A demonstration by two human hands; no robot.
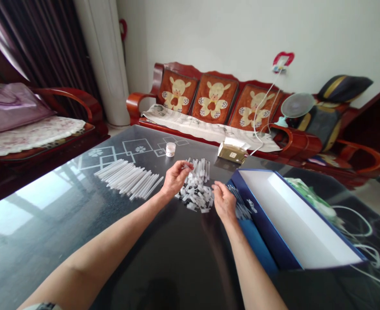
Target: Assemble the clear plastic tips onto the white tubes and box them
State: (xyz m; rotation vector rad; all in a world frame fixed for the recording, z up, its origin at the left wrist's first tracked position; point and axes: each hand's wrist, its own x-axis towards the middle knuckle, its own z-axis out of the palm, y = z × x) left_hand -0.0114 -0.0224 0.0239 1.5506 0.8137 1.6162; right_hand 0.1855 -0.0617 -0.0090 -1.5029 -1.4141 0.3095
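My left hand (176, 177) is pinched at the far edge of a heap of small clear and white plastic pieces (196, 194). A small clear plastic piece shows at its fingertips. On the heap's right side is my right hand (224, 201), fingers curled together; whatever they hold, if anything, cannot be made out. Just beyond the heap lie short whitish tubes (202, 169) in a row. Long white translucent tubes (128, 178) are laid side by side to the left. Thin dark sticks (241, 204) lie beside my right hand, partly covered by it.
A long blue box with a white inside (306, 215) stands at the right, with a green-white bag (309, 196) and white cables behind it. A small white tub (170, 150) and a tissue box (232, 151) sit farther back on the dark glossy table (164, 267).
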